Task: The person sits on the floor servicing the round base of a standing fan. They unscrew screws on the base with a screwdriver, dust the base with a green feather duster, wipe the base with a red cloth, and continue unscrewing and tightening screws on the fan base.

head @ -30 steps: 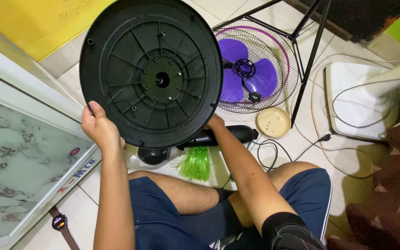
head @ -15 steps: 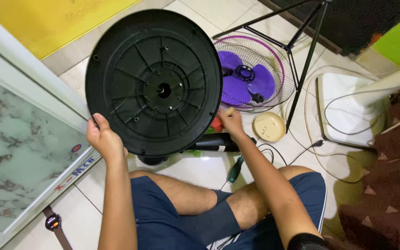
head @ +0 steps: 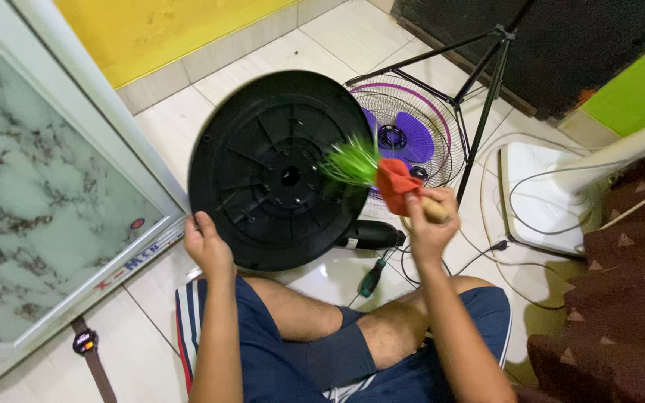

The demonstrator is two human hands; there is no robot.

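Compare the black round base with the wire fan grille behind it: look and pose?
The black round base is solid ribbed plastic; the wire fan grille is open mesh showing purple blades. The base is held tilted up by the left hand; the grille lies on the floor. Both are round.

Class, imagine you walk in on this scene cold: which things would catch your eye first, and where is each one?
First, the big round black fan base, tilted up in the middle with its ribbed underside facing the camera; the left hand grips its lower edge. Next, the brush with bright green bristles and an orange collar, held by the right hand against the base's right side. Behind it, on the tiled floor, lies a wire fan cage with purple blades.
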